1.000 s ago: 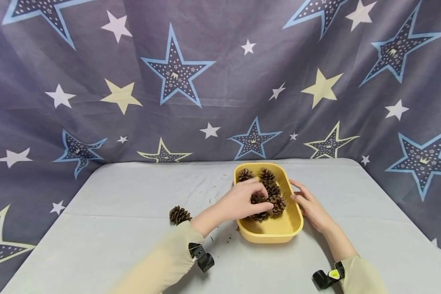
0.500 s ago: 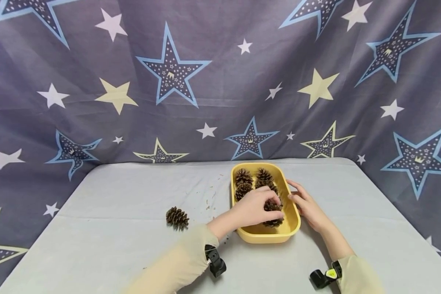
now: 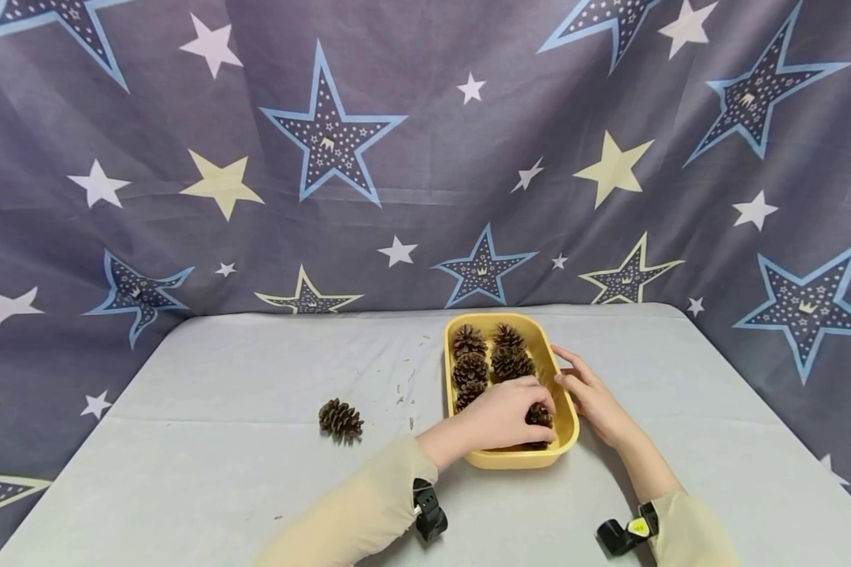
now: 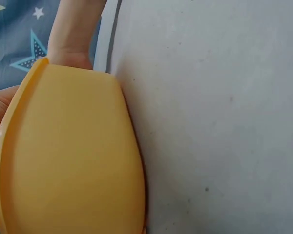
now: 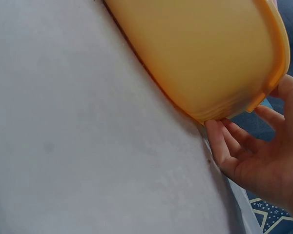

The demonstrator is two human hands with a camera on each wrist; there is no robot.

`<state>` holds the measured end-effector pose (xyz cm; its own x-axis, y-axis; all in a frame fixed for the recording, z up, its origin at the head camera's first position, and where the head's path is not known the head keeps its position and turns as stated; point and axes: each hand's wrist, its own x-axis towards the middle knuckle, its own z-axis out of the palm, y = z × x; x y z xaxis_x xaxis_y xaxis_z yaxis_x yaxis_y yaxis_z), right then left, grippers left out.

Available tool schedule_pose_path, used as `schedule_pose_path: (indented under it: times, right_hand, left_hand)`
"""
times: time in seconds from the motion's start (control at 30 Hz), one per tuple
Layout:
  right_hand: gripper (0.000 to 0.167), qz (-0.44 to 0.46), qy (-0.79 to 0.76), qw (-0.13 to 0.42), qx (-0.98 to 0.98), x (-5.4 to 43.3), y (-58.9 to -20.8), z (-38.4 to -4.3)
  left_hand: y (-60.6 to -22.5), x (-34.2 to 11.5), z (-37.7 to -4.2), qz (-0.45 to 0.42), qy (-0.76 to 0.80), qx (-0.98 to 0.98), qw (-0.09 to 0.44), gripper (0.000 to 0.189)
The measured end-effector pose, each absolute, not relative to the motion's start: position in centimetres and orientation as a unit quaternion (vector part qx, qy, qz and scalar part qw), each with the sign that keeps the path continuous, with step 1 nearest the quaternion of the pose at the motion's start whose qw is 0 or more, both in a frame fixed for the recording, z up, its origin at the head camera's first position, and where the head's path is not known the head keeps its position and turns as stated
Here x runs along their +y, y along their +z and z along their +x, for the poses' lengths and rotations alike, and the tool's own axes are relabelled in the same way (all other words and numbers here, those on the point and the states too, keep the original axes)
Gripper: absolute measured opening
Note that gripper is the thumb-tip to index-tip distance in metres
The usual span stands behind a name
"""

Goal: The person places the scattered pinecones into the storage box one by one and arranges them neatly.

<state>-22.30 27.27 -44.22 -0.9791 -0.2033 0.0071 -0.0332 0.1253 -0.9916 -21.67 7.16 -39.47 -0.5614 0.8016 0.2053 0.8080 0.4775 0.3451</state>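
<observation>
In the head view, my left hand reaches into a yellow plastic box and grips a brown pine cone near its front right corner. The hand covers part of that cone. Further cones stand in the box in rows, among them a left-side pine cone and a right-side pine cone. My right hand lies against the box's right side. The right wrist view shows its fingertips touching the outer wall, low down and under the rim. The left wrist view mostly shows the box's outer wall.
One pine cone lies on the grey cloth-covered table, left of the box. Small brown scraps are scattered between them. A star-patterned curtain hangs behind the table.
My left hand has moved right and toward the front of the box with the pine cone, uncovering cones along the left side. The right hand stays at the box; the view has shifted slightly.
</observation>
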Motion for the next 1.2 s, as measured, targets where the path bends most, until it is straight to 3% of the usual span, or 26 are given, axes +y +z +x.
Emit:
schedule_pose_path:
  times: [0.8,1.2]
  right_hand:
    - [0.054,-0.081,-0.655,0.064,0.748,26.9,-44.5,-22.1]
    - [0.054,-0.076,-0.652,0.055,0.753,27.2,-44.4,-22.3]
  left_hand:
    - [-40.3,7.3,-21.2,-0.479,-0.182,-0.859,-0.002,0.028]
    - [-38.4,4.8,-21.1,-0.465,-0.227,-0.855,0.02,0.023]
